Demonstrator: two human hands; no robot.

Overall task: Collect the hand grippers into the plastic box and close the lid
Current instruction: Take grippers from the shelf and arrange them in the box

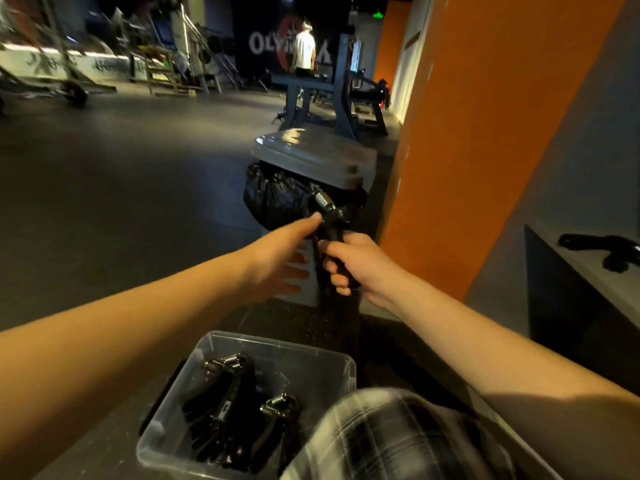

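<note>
My right hand [353, 263] is closed around the handle of a black hand gripper [329, 221], held upright in front of me with its metal spring on top. My left hand [282, 259] reaches in from the left, fingers spread; its thumb touches the gripper near the spring. Below, near the bottom of the view, the clear plastic box [341, 367] stands open on the dark floor, with several black hand grippers [239, 414] lying inside. No lid shows in view.
A grey bin [311, 157] with a black bag stands just beyond my hands, beside an orange wall [485, 133]. A dark bench [585, 271] at right carries a black object. My plaid-clad knee [394, 441] is beside the box. Gym machines and a person stand far back.
</note>
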